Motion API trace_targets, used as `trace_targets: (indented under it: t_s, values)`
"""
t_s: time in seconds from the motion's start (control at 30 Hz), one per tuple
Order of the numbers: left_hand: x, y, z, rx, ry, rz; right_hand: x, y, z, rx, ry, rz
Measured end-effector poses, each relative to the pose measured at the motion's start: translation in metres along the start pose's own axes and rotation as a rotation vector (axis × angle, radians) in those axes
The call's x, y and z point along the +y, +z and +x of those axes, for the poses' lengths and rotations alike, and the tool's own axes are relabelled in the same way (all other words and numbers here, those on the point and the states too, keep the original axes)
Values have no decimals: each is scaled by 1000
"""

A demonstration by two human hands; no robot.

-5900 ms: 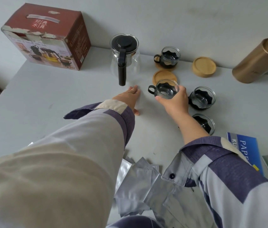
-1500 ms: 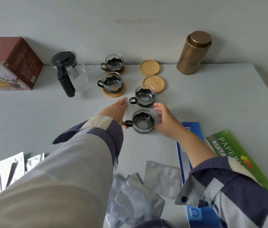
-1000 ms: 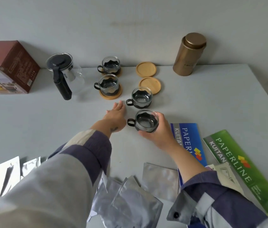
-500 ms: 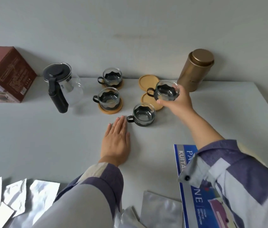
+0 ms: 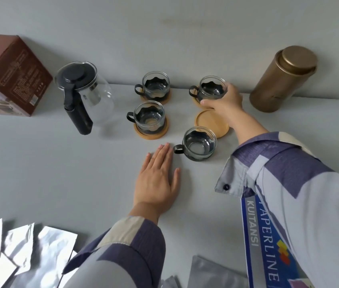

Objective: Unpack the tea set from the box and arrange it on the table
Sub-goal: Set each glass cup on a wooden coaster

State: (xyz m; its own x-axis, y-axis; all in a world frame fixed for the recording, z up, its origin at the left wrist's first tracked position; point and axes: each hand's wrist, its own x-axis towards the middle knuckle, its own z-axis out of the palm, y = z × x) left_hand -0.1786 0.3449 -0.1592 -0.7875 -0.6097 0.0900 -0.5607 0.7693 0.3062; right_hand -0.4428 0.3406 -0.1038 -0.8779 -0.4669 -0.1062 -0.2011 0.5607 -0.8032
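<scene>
So the right hand, fingers wrapped round the third cup, just carried it onto the far coaster (left hand flat, holding nothing), one cup left.

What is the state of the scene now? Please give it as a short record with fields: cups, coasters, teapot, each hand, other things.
cups on coasters: far-left cup; near-left cup
cup in hand: far-right cup, at the far-right coaster
cup on bare table: nearest cup
free coaster: near-right coaster
teapot: glass teapot, upright, lid on
right hand: right hand grips the far-right cup
left hand: left hand flat on the table
other: red box; gold tin; foil bags
</scene>
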Motion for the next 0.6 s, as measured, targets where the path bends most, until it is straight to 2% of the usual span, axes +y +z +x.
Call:
trace_targets:
  t_s: [0.27, 0.4, 0.6]
  values:
    - [0, -2, 0, 10, -5, -8, 11, -2, -3, -63, 28, 65]
    - [-1, -4, 0, 7, -9, -5, 19, -14, -41, -1, 26, 173]
    - [4, -4, -3, 20, -8, -1, 41, -14, -116, -53, -58, 320]
